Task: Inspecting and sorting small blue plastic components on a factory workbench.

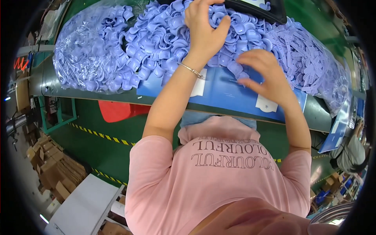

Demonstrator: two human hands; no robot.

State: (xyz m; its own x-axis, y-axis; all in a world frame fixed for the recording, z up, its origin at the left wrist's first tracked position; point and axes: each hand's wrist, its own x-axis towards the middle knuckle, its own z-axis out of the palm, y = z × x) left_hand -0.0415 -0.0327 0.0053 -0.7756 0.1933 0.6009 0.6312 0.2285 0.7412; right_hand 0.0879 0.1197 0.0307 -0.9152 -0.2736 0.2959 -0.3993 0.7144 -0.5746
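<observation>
Firstly, locate the left hand [205, 39] over the far part of the heap of curved lavender pieces [156, 43], close to the upper limit of view and beside a black tray [274, 18]. Identify by the metal bracelet [192, 71] at the wrist. Read as open, with thumb extended well apart from the fingers; cannot tell from this angle whether touching any piece beneath the fingertips. Next, locate the right hand [270, 74] at the near edge of the same heap, above a blue printed sheet [229, 90]. Read likewise as open, with fingers curved and thumb parted about a few loose pieces [235, 68]; cannot confirm contact. Find the heap itself across the middle of the desk [319, 119], reaching partly onto the blue printed sheet. To the left, note a clear plastic bag [74, 58] containing more curved pieces. To the right, adjoining the heap, note a pile of flat lavender strips [301, 55], lying partly within a second clear bag [338, 94]. Below the desk, see a red plastic item [117, 111] above a green floor [94, 150] marked with yellow-and-black tape [105, 137].
</observation>
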